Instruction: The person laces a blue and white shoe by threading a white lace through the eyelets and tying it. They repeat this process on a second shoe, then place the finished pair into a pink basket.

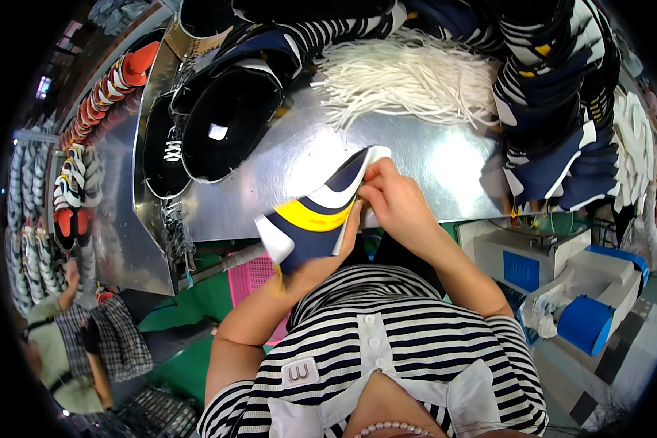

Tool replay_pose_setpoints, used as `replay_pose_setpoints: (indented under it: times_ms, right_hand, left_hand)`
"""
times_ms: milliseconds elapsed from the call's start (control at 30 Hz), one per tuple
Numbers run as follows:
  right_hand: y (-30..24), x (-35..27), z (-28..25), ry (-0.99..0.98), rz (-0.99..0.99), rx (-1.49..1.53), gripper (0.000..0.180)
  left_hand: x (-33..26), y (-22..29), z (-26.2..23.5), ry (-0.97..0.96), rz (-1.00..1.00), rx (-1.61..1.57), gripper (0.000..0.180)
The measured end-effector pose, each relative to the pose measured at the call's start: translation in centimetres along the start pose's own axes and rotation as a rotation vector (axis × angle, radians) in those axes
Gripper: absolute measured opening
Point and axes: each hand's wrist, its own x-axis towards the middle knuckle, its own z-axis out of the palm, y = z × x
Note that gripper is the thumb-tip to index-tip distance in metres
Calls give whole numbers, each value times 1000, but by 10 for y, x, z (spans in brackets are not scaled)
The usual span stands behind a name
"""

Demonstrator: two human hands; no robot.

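Note:
A navy, white and yellow shoe upper is held in front of my body, over the near edge of the metal table. My left hand grips it from below, and most of those fingers are hidden behind it. With fingers bent together, my right hand pinches the upper's white-tipped right end. Whether a lace is also between those fingertips I cannot make out. Beyond my hands lies a loose heap of white shoelaces.
Stacked navy and white uppers rise at the table's right end. Black-lined uppers lie at left on the metal table. A pink basket is below. A blue-and-white machine stands right; a co-worker is at far left.

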Motion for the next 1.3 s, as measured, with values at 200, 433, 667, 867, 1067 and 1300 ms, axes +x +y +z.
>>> replay_pose_setpoints:
  times_ms: [200,433,667,867,1067,1300]
  right_hand:
    - [-19,-6,-29,-166,22,-302,18]
    - [14,8,-42,20,238,421,43]
    - [34,39,-35,244,396,612,34]
    - [44,8,-19,291,204,484,16]
    - [46,-11,12,-76,217,349,19]
    - [66,-119,-21,-402,53,-287,16]
  left_hand:
    - [-20,-23,9,-117,-733,-920,30]
    - [8,-35,2,-88,-799,-1180,33]
    - [12,-66,-3,-460,-520,-815,41]
    - [10,-50,-19,-338,-297,-185,24]
    - [15,-32,-19,-245,-159,-132,19]
    - [49,-25,-66,87,-192,-219,18]
